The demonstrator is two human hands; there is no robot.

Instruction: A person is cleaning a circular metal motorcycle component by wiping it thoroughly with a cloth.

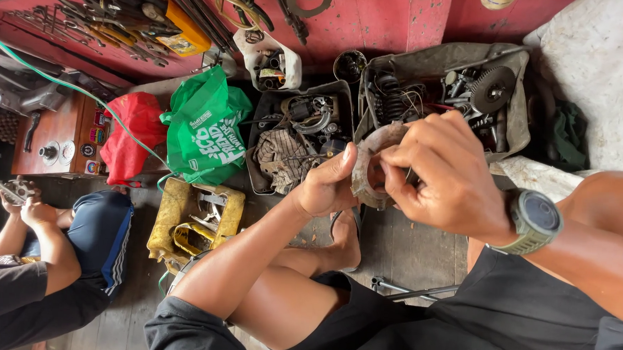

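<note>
One worn, rusty metal ring point(368, 171) is held upright above the plank floor point(405, 247), over a bare foot point(346, 242). It is gripped by the left hand point(325, 186), thumb pressed along its outer rim; the right hand point(446, 176), a watch point(534, 221) on its wrist, has fingers curled, tips pinched at the ring's inner edge. Beyond, two trays of greasy parts point(295, 136) are set, one green bag point(206, 126) beside them. At the floor's left edge, a second person's hands point(21, 199) are seen on a small part.
</note>
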